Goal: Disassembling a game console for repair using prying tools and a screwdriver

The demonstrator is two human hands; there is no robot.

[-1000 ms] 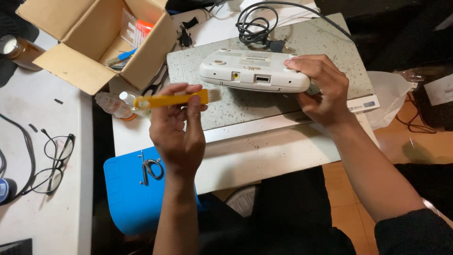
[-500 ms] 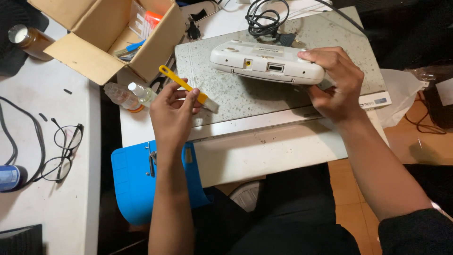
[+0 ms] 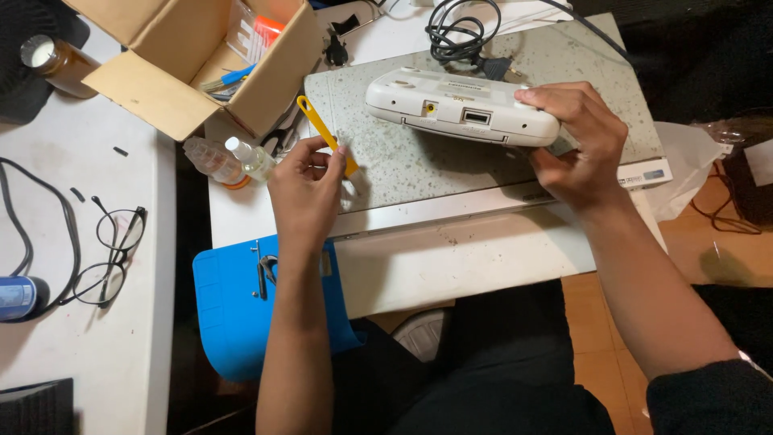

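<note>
The left hand (image 3: 304, 189) pinches a yellow plastic pry tool (image 3: 324, 133), pointing to eleven o'clock. The right hand (image 3: 576, 141) grips a white router-like device (image 3: 459, 113) on its edge on the speckled mat (image 3: 419, 165), at two o'clock, ports toward the viewer. Prying seems the step; the tool tip needs a seam.

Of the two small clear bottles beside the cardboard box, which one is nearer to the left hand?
The white-capped bottle; it lies closest to the left hand, while the orange-based bottle lies farther left.
</note>
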